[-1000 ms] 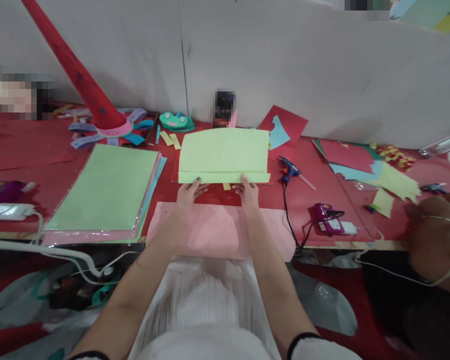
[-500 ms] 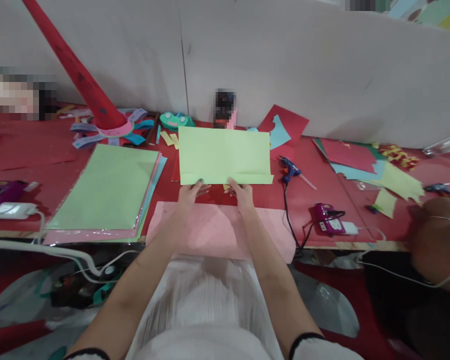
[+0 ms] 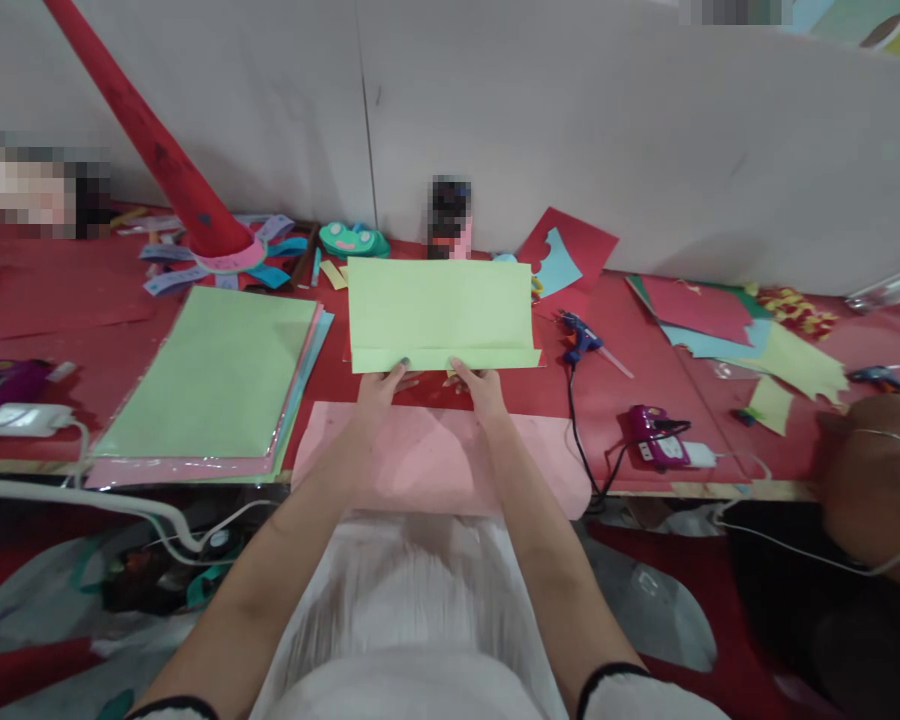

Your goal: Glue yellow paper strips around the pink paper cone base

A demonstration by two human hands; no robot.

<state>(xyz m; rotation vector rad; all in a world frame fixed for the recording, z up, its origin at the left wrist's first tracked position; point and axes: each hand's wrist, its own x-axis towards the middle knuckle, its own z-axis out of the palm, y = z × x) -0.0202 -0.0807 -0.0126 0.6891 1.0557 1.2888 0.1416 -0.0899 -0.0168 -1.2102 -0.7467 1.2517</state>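
Note:
A light green sheet of paper (image 3: 441, 305) is held up over the red table, with a narrow folded strip along its lower edge. My left hand (image 3: 380, 386) pinches that folded edge left of the middle, thumb on the near side. To the right, my right hand (image 3: 477, 384) grips the same edge in the same way. The fingers behind the paper are partly hidden. Beneath my forearms lies a pink sheet (image 3: 420, 455), reaching over the table's front edge.
A stack of coloured paper (image 3: 214, 375) lies at left, below a tall red cone (image 3: 161, 150). On the right are a blue glue gun (image 3: 581, 338) with its cable, a purple power adapter (image 3: 656, 440) and paper scraps (image 3: 709, 315). Another person's arm (image 3: 874, 480) is at far right.
The green paper has shifted slightly left and tilted a little, its folded strip showing more plainly. Both hands keep their hold on it.

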